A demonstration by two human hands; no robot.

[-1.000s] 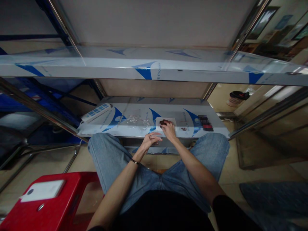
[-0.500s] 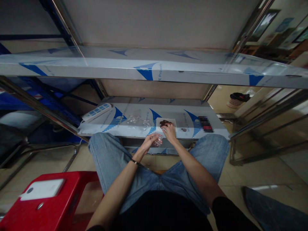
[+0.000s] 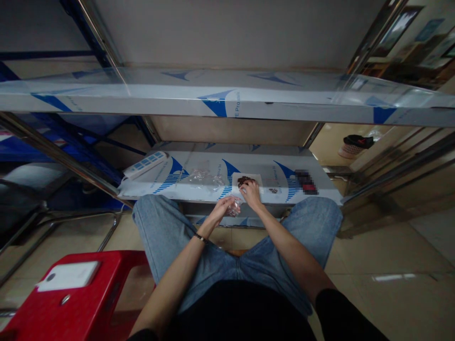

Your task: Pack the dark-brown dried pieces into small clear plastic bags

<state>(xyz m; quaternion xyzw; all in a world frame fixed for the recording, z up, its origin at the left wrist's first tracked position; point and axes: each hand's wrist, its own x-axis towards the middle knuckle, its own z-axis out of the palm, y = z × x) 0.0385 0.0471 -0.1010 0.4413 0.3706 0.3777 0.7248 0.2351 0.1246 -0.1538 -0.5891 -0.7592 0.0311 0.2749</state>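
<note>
My left hand (image 3: pixel 223 208) is closed on a small clear plastic bag (image 3: pixel 233 207) in front of the lower shelf's edge. Just to the right, my right hand (image 3: pixel 251 193) reaches over a white sheet or shallow tray (image 3: pixel 256 177). Its bent fingers are drawn together at a pile of small dark brown pieces (image 3: pixel 243 181); whatever they pinch is hidden. More crumpled clear plastic bags (image 3: pixel 204 177) lie on the shelf to the left. A few small brown pieces (image 3: pixel 273 191) rest right of the white sheet.
The lower shelf (image 3: pixel 270 154) holds a white power strip (image 3: pixel 145 165) at left and a pixelated dark object (image 3: pixel 306 182) at right. An upper shelf (image 3: pixel 159 105) crosses above. A red stool (image 3: pixel 81 303) carries a white phone (image 3: pixel 69 275). A waste basket (image 3: pixel 351 148) stands far right.
Both hands stay almost in place, the left on the bag and the right at the brown pile. A dark trouser leg at the lower right has left the view.
</note>
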